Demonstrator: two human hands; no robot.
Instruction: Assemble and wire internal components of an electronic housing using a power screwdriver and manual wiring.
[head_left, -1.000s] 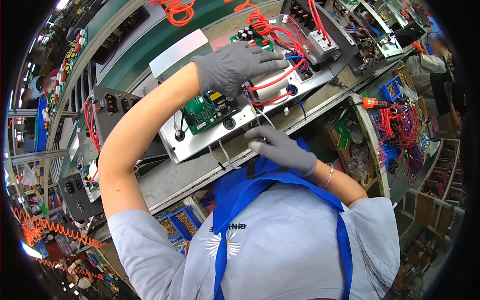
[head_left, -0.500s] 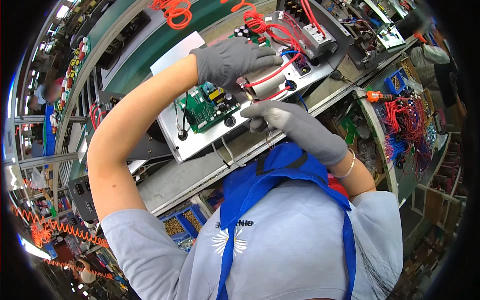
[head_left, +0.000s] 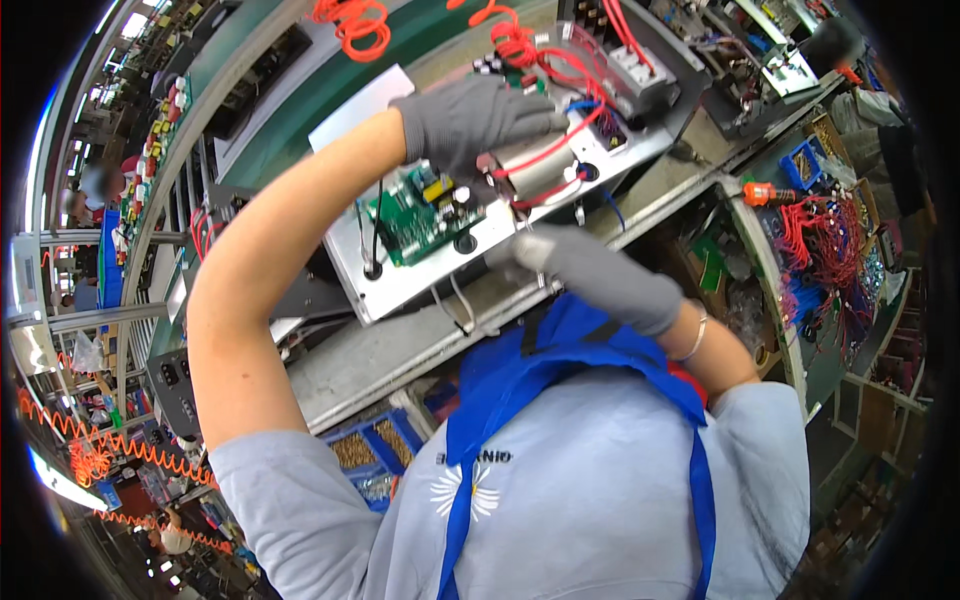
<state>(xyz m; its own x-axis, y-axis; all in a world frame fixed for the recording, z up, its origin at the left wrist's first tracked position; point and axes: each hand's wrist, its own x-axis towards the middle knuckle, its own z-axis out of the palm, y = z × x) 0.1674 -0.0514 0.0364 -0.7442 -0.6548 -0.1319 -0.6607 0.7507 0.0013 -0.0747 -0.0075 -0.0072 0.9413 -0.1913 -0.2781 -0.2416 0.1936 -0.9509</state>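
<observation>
My left hand [head_left: 485, 118], in a grey glove, reaches over a metal chassis [head_left: 385, 292]. Its fingers are stretched out toward a light grey cylinder [head_left: 540, 172] fixed on the chassis; the thumb is mostly hidden. Red wires [head_left: 552, 192] run over and beside the cylinder. Left of it a green circuit board [head_left: 410, 228] with a yellow part sits on the plate. My right hand [head_left: 585, 268], gloved too, is at the chassis's near edge, below the cylinder. Motion smears its fingertips, so whether they hold anything does not show.
An orange-handled screwdriver [head_left: 765, 193] lies at the right, beside a pile of red and blue wires [head_left: 835, 245]. Blue bins [head_left: 352, 450] of small brass-coloured parts stand below the bench edge [head_left: 400, 372]. Coiled orange hoses [head_left: 355, 30] hang at the far side.
My right hand has drawn back a little toward me from the red wire end near the cylinder. The left hand keeps about the same place; the whole view has shifted slightly.
</observation>
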